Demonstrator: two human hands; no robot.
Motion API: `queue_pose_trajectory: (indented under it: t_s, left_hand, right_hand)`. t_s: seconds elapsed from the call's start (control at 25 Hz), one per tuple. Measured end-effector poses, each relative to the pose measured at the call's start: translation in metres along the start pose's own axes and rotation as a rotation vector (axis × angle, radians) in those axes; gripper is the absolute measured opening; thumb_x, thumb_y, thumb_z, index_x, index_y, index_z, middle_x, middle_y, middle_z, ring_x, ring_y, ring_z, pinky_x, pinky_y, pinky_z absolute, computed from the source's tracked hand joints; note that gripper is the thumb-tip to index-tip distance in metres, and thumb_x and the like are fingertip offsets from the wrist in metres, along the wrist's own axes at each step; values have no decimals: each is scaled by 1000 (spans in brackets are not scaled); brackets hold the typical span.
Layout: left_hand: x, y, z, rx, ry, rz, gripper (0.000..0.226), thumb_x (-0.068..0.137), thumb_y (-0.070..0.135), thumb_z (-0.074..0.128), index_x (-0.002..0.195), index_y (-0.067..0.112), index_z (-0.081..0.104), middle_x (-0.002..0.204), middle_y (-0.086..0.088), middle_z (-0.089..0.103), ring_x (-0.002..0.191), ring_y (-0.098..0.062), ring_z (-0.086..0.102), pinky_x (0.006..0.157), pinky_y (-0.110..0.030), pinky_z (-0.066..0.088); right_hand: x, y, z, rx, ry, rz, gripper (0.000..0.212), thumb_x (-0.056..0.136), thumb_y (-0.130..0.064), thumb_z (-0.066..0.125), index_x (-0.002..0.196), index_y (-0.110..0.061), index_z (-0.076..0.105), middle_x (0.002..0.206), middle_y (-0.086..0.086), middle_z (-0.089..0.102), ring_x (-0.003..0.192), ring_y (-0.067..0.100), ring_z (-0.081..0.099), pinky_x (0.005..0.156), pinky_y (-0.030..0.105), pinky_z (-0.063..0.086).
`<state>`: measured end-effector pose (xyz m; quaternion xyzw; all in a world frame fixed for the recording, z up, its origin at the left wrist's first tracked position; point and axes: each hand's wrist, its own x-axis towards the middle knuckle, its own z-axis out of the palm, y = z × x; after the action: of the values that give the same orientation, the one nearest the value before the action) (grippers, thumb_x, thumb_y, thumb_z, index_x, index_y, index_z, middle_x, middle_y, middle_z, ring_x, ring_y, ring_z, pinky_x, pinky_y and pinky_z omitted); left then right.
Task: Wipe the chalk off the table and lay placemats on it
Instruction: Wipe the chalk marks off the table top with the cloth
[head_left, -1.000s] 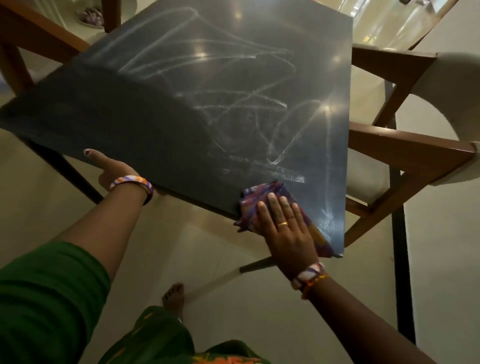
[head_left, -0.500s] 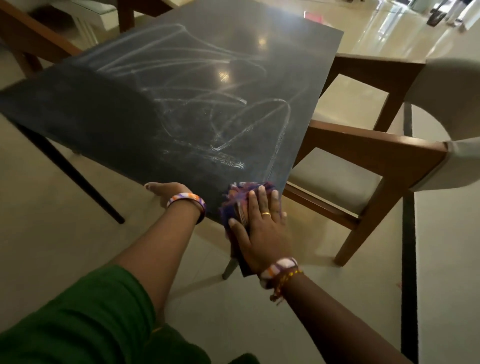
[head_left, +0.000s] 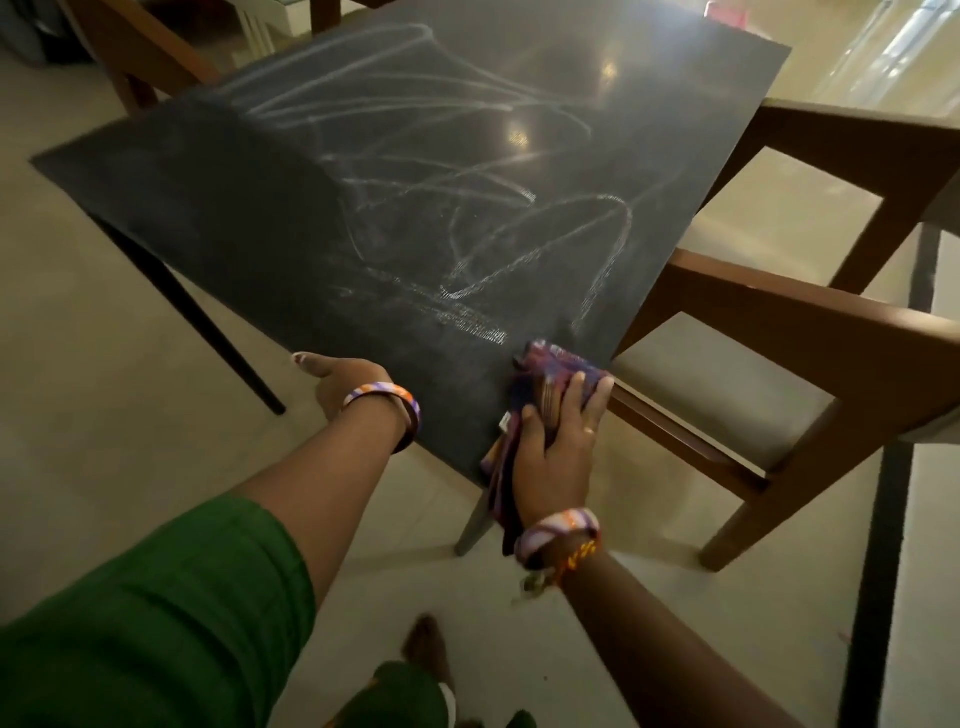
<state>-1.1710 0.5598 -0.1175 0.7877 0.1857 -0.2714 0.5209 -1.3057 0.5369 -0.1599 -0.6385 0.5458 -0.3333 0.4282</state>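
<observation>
A dark tabletop (head_left: 291, 244) carries white chalk scribbles (head_left: 467, 208) over its middle and right side; its left part looks smeared and dull. At the near right corner my right hand (head_left: 556, 452) presses down on a bunched purple patterned cloth (head_left: 550, 364), fingers bent over it, and part of the cloth hangs off the edge under my wrist. My left hand (head_left: 353, 387) holds the table's near edge, thumb along the rim and fingers hidden beneath. No placemats are in view.
A wooden armchair with a grey seat (head_left: 727, 395) stands tight against the table's right side. Another wooden chair (head_left: 140, 57) is at the far left. Thin dark table legs (head_left: 208, 332) reach the pale tiled floor. My bare foot (head_left: 426, 649) is below.
My left hand slid right along the near edge, closer to my right hand. The cloth stayed at the near right corner and bunched up, and the chalk close to that corner got fainter.
</observation>
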Motion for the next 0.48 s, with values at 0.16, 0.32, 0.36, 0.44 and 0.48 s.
queue_pose_trajectory:
  t_s: [0.16, 0.32, 0.36, 0.44, 0.48]
  left_hand:
    - [16, -2, 3, -255, 16, -114, 57, 101, 33, 27, 148, 5, 12, 146, -19, 35, 130, -32, 40, 110, -36, 27]
    - [14, 2, 7, -388, 91, -97, 58, 98, 7, 38, 147, 3, 6, 143, -21, 35, 127, -36, 40, 107, -38, 29]
    - [8, 1, 5, -417, 112, -65, 52, 101, 17, 31, 147, 3, 12, 136, -19, 43, 115, -31, 49, 104, -33, 32]
    - [-3, 3, -3, -304, 76, -71, 56, 102, 39, 16, 146, 7, 23, 124, -13, 53, 91, -17, 54, 94, -23, 36]
    - [-3, 3, -3, -320, 43, -96, 58, 101, 44, 13, 146, 9, 23, 126, -10, 54, 92, -15, 55, 95, -22, 37]
  right_hand:
    - [38, -3, -13, -14, -37, 110, 71, 97, -25, 46, 151, -24, 0, 157, -7, -17, 145, 23, 8, 115, 44, 24]
    - [139, -22, -32, -50, 10, 251, 71, 99, -27, 43, 151, -18, -3, 159, 7, 2, 145, 27, 13, 116, 39, 17]
    - [144, -18, -33, -44, 34, 241, 70, 99, -27, 44, 152, -17, -2, 158, 7, 9, 144, 27, 18, 115, 39, 19]
    - [125, -7, -29, 50, 54, 267, 73, 96, -33, 46, 151, -22, -1, 154, 6, 21, 139, 28, 29, 113, 41, 26]
    - [100, -2, -24, 136, 31, 276, 79, 92, -43, 47, 150, -30, -4, 152, 5, 25, 135, 30, 35, 112, 45, 30]
